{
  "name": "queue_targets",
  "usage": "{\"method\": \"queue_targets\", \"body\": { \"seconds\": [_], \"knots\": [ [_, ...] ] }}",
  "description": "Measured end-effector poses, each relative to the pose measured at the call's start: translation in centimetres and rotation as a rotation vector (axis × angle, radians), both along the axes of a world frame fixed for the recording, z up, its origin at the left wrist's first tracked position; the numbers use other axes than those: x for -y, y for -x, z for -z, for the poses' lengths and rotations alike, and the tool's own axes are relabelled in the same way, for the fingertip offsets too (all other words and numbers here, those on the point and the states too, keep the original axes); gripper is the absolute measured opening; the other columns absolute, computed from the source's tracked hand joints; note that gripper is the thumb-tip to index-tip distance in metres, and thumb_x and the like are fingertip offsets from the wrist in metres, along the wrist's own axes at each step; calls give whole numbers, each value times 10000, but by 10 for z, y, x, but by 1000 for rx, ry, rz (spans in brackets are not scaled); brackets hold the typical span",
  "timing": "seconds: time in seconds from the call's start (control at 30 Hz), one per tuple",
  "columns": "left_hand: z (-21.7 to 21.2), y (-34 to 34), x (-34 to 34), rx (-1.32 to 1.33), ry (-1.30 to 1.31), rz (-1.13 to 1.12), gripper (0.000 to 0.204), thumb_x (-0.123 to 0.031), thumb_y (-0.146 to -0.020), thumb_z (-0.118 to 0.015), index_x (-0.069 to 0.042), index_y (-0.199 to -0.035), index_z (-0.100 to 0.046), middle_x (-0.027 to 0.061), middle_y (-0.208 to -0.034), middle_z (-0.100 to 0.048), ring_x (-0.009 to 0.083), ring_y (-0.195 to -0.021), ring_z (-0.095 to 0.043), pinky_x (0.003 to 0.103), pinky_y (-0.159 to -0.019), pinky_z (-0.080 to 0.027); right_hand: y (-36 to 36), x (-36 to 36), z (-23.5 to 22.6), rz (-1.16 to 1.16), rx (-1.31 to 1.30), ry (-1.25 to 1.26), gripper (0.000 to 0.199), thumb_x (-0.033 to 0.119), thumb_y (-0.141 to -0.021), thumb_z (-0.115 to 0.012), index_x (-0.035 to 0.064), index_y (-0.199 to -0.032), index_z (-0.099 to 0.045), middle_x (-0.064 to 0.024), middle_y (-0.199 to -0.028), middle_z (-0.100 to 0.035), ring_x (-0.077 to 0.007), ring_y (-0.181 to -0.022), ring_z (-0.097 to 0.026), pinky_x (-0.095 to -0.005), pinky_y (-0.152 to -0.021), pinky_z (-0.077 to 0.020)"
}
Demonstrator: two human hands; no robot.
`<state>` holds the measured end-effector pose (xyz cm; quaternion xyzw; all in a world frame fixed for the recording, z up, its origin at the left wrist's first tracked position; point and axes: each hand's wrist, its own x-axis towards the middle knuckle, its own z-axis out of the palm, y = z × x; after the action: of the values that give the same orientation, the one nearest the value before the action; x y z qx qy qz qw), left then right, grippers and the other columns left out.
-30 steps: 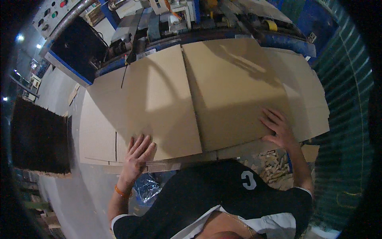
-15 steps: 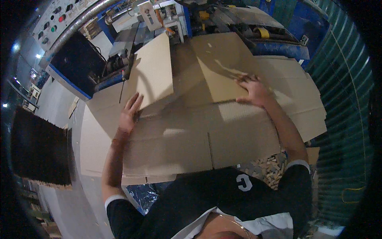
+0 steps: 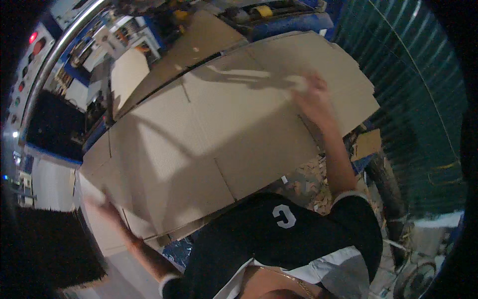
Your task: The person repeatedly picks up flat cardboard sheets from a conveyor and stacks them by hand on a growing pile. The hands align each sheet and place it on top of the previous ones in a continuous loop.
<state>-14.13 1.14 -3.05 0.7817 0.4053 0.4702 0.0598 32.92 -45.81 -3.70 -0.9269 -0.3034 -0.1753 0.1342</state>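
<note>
A wide stack of flat brown cardboard sheets (image 3: 209,134), with creases and slots cut in them, lies in front of me. My left hand (image 3: 102,207) is at the stack's left end. Motion smears its fingers, and whether they touch or grip the edge I cannot tell. Over the right part of the stack is my right hand (image 3: 313,94), blurred, its thumb and fingers apart and nothing seen in it. Beyond the stack's far edge, a cardboard sheet (image 3: 199,40) reaches into the machine, its lighter flap (image 3: 130,74) standing tilted at the left.
The blue-framed machine (image 3: 294,25) stands at the far side. A control panel (image 3: 30,65) with buttons and a metal rail (image 3: 59,45) is at the left. Cardboard scraps (image 3: 318,187) litter the floor below the stack. A green corrugated wall (image 3: 408,99) bounds the right.
The tilted-flap sheet, earlier under both hands, now lies farther into the machine, away from them. My left hand has moved left and nearer to me. The whole view has turned.
</note>
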Motion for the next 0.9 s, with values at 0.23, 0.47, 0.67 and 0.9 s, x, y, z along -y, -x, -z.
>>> {"method": "queue_targets", "body": {
  "seconds": [0.23, 0.47, 0.67, 0.9],
  "knots": [
    [73, 152, -5, -248, 427, -790, 541, -426, -779, -621, 49, -1036, -587, 184, -900, -637, 261, -757, -613, 382, -636, -517, 5, 116, 65, 623, 136, -480, 730, 462, -785, -573, -8, -1306, -373, -270, -1379, -276, -430, -1286, -232, -483, -1061, -198],
    [47, 124, 42, -318, 545, -755, 778, -629, -773, -500, -17, -1254, -464, 229, -1211, -508, 314, -1098, -515, 411, -926, -396, -45, 75, 34, 691, -154, 45, 680, 517, -802, -493, 86, -1319, -393, -199, -1386, -318, -384, -1280, -284, -481, -1079, -144],
    [2, 135, 29, 195, 323, -427, 691, -357, -824, -611, 84, -1294, -363, 217, -1320, -408, 296, -1187, -428, 375, -1009, -303, -47, 89, 29, 517, 40, -290, 617, 410, -823, -529, 65, -1312, -379, -169, -1376, -346, -383, -1222, -376, -498, -1061, -174],
    [-31, 173, -18, 1073, 758, 363, 288, -115, -842, -567, 94, -1035, -521, 152, -1001, -568, 238, -895, -555, 351, -825, -468, -74, 100, -12, 108, -303, -1847, 383, 85, -816, -539, 53, -1189, -459, -103, -1199, -497, -275, -1093, -485, -410, -938, -387]
  ]
}}
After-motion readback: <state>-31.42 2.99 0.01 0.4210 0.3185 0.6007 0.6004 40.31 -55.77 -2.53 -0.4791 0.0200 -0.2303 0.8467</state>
